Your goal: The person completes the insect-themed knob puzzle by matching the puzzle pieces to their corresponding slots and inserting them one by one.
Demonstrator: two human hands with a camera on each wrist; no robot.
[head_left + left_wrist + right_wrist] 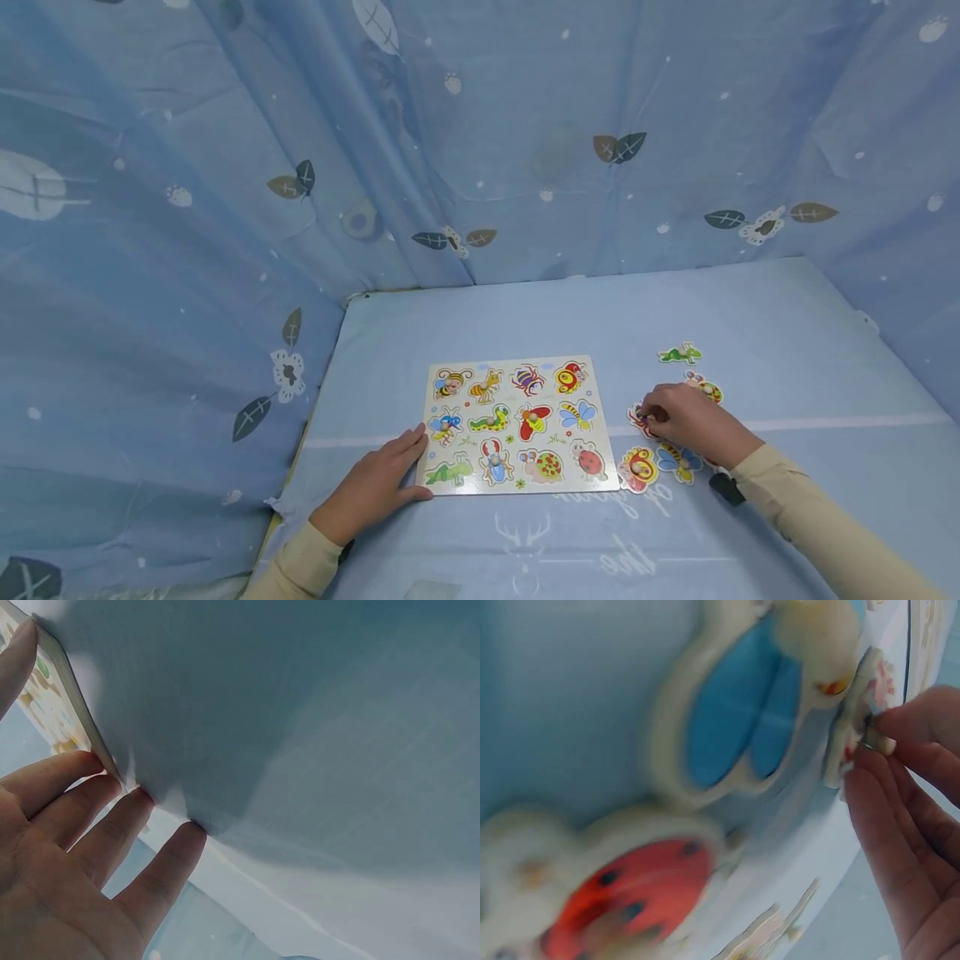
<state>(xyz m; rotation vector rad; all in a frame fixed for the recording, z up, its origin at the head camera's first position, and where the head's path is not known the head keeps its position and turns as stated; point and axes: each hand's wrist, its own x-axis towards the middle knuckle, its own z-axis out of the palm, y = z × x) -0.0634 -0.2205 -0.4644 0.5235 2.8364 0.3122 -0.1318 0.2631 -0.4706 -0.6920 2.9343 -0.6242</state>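
A wooden knob puzzle board (525,487) with insect pictures lies flat on the table. My left hand (378,483) rests at its left edge, fingers extended; in the left wrist view those fingers (112,825) touch the board's side (79,701). To the right of the board, my right hand (697,421) pinches the small knob of a red-legged spider puzzle piece (640,419). The right wrist view shows this piece (855,720) tilted, its face partly covered by the fingertips.
Loose pieces lie around the right hand: a green grasshopper (681,353), a snail (707,387), a red-and-yellow bug (638,469) and a blue-winged dragonfly (678,462). A blurred red ladybug piece (634,892) shows up close. Blue patterned curtains (525,167) surround the table.
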